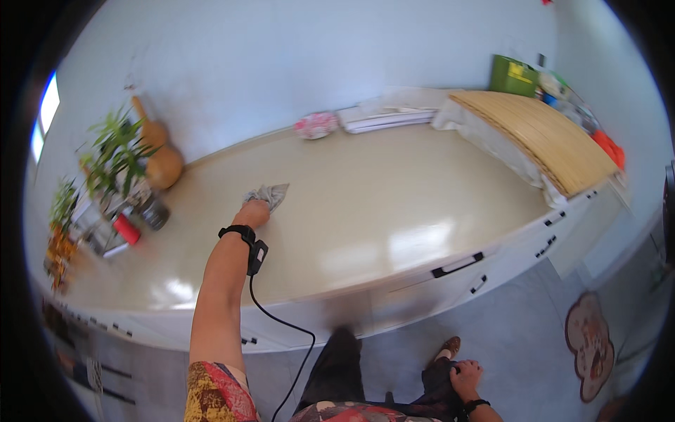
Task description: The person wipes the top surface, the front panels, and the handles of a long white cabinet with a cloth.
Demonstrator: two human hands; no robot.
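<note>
My left hand [252, 213] grips a crumpled grey cloth [270, 195] and presses it against the glossy beige countertop [337, 200], left of the middle. Part of the cloth spreads out beyond the fingers to the right. A black strap with a small cabled device [257, 257] is around my left wrist; its black cord hangs past the counter's front edge. Down at the lower right, my right hand [466, 377] rests on my dark trouser leg with nothing in it. It wears a black wristband.
Leafy plants [118, 150], a dried gourd [161, 163], a dark jar [154, 213] and a red cylinder [126, 229] crowd the left end. A pink-and-white bundle [316, 125] lies by the wall. A bamboo mat [538, 134] and green bag [514, 77] are right. Drawer handles [457, 265] protrude in front.
</note>
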